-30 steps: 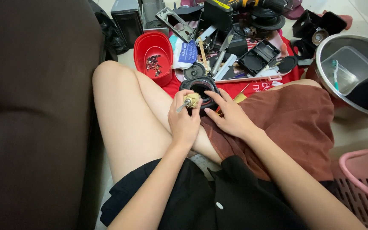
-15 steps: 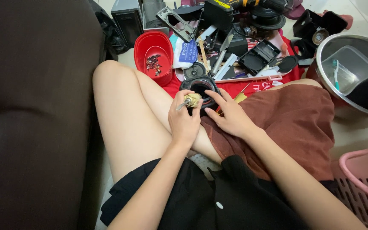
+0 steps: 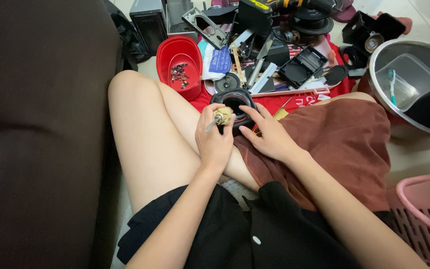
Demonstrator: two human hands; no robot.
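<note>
1. We see our left hand (image 3: 214,142) closed around a small brass part (image 3: 223,115) with a thin metal shaft, its grip tight on the piece, held just beside the black ring (image 3: 235,102).
2. Our right hand (image 3: 269,135) rests on the right side of the black ring, fingers (image 3: 251,110) spread and touching its rim; that grip is loose and open, clasping nothing.
3. The black ring sits at the front of our lap, between a bare knee and the brown cloth (image 3: 344,144) over the other leg.
4. Left of the ring, a red bowl (image 3: 178,57) on the floor holds small dark screws (image 3: 178,73).
5. Beyond the ring, black plastic parts (image 3: 302,65) and tools lie heaped on a red sheet (image 3: 304,102).
6. Far right of the ring stands a steel basin (image 3: 409,84) with a clear tub (image 3: 406,79) inside; a pink basket (image 3: 424,214) sits nearer to us.
7. Well left of the ring, a dark sofa (image 3: 36,134) fills the frame.
</note>
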